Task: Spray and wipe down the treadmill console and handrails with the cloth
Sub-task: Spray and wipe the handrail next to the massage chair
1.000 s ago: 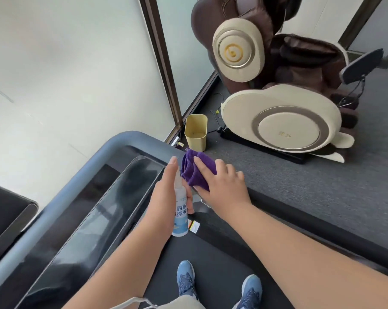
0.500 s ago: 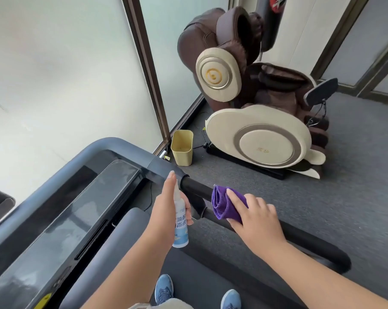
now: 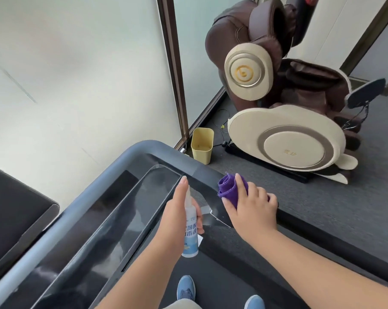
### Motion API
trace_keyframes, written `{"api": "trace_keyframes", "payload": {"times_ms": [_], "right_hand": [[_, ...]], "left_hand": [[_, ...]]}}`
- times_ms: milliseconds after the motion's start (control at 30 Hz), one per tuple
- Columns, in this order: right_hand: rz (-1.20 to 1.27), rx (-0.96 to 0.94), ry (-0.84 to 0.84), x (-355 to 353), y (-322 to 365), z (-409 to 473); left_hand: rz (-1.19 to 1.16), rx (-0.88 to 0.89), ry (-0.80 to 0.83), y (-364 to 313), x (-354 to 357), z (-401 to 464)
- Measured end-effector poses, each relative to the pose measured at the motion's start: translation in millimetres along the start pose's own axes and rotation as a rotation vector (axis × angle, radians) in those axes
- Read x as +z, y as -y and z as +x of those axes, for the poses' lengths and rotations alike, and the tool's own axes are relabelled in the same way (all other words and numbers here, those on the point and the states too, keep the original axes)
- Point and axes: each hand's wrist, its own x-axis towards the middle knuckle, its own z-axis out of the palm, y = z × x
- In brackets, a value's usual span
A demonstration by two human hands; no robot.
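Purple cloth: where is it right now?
In the head view, the purple cloth sits right of centre under the right hand, pressed on the treadmill's right handrail, just right of the spray bottle.

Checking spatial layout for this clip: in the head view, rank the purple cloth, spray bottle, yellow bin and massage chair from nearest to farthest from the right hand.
1. Purple cloth: gripped in the right hand, on the handrail.
2. Spray bottle: just left, held by the left hand.
3. Yellow bin: on the floor beyond the treadmill's corner.
4. Massage chair: farthest, behind the bin to the right.
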Motion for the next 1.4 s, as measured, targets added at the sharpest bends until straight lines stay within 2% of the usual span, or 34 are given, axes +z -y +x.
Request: {"api": "trace_keyframes", "payload": {"times_ms": [233, 467, 733, 867, 1200, 1300, 1400], "right_hand": [[0.076, -0.019, -0.012, -4, 64, 48], [0.079, -0.104, -0.074, 3, 38, 28], [-0.007, -0.183, -0.105, 17, -63, -29], [0.002, -0.179, -0.107, 18, -134, -65], [0.01, -0.088, -0.124, 26, -306, -156], [0.107, 0.006, -0.067, 32, -342, -176], [0.384, 0.094, 0.052, 39, -370, -184]], "left_hand": [[0.11, -0.001, 0.112, -16, -20, 17], [0.106, 0.044, 0.131, -6, 9, 13], [0.143, 0.023, 0.105, 28, 82, -24], [0.132, -0.002, 0.091, 56, 149, -50], [0.231, 0.021, 0.218, 110, 296, -91], [0.272, 0.037, 0.203, 116, 314, -99], [0.275, 0.017, 0.162, 119, 320, -103]]}}
